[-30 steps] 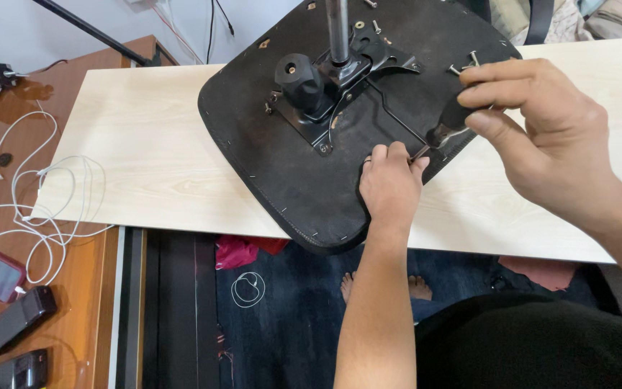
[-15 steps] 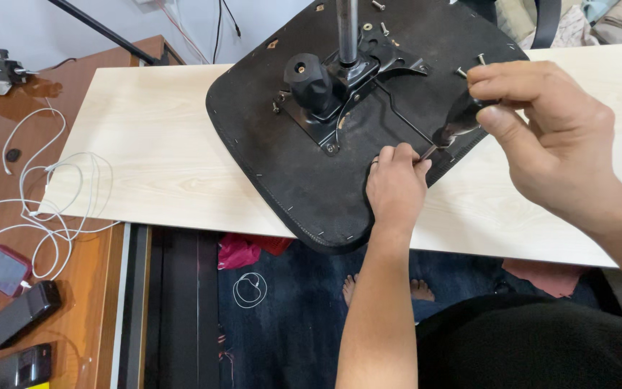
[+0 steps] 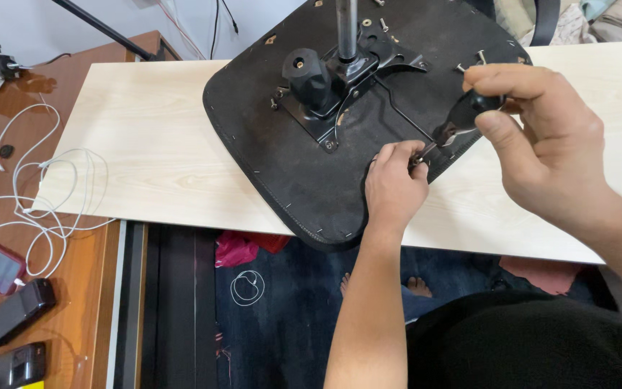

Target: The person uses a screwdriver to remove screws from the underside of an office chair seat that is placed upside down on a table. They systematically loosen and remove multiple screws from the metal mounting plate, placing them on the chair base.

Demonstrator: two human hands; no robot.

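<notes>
1. Head view: the right hand (image 3: 548, 144) is closed around the black handle of a screwdriver (image 3: 462, 119). Thumb and curled fingers wrap the handle, and the shaft slants down toward 8 o'clock.

2. The left hand (image 3: 395, 189) is mostly closed. Its fingertips pinch at the screwdriver tip, where a small fastener appears to sit; the fastener itself is too small to confirm. The heel of the hand rests on the black seat underside (image 3: 289, 166).

3. Step in hand, as judged: driving or seating a fastener at the 4 o'clock edge of the seat underside. The left hand steadies the tip and the right hand turns.

4. Next move, as judged: it calls for keeping the tip engaged and the shaft in line with the fastener while the handle is rotated. A slip would drive the tip toward the left fingertips.

5. The seat underside lies face-up on the pale wooden counter (image 3: 145, 151) and overhangs its near edge at 6 o'clock.

6. A metal mounting plate (image 3: 340, 86) with a black knob (image 3: 305, 75) and an upright steel column (image 3: 346, 29) stands at 11 o'clock from the hands.

7. Loose screws (image 3: 471, 63) stand at 12 o'clock, just beyond the right hand.

8. White cables (image 3: 44, 194) and several phones (image 3: 8, 313) lie on the brown desk at 9 o'clock, well apart.
</notes>
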